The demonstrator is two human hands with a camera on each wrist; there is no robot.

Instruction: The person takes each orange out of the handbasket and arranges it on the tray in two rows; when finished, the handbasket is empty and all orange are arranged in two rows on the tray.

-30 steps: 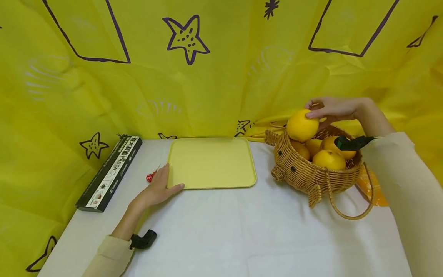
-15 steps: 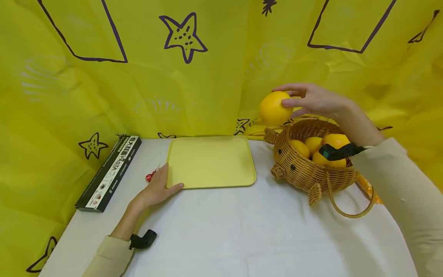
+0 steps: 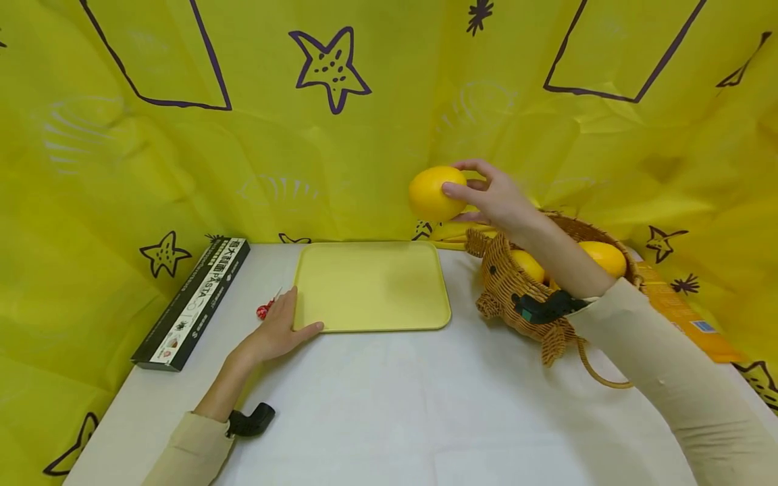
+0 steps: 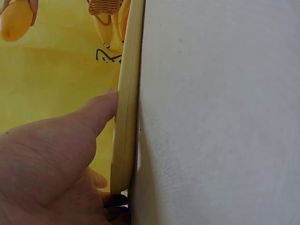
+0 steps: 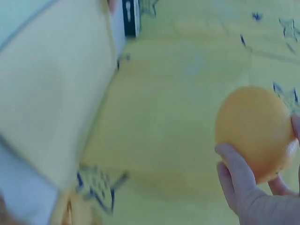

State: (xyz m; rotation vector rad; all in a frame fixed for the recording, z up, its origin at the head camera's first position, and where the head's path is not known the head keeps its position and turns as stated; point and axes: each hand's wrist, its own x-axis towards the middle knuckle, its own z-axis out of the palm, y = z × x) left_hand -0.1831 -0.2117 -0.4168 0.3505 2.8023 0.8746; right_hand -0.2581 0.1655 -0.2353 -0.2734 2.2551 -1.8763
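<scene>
My right hand [image 3: 495, 202] holds an orange [image 3: 434, 194] up between thumb and fingers, above the far right corner of a pale yellow tray [image 3: 371, 287]. The right wrist view shows the fruit [image 5: 255, 131] from close by, fingertips on its skin. My left hand [image 3: 276, 332] lies at the tray's near left corner, thumb along the front edge and fingers along the left side. In the left wrist view the thumb [image 4: 101, 110] touches the tray's rim [image 4: 127, 117]. A wicker pig basket [image 3: 507, 297] with more oranges stands to the right, partly hidden behind my right forearm.
Left of the tray lie a red-wrapped lollipop [image 3: 264, 310] and a long black-and-white pasta box [image 3: 194, 304]. An orange packet [image 3: 687, 310] sits right of the basket. A yellow patterned cloth [image 3: 389, 135] hangs behind the white table [image 3: 389, 405].
My right hand has lifted the orange out of the basket and carried it left to above the tray's far right corner. My left hand stays at the tray.
</scene>
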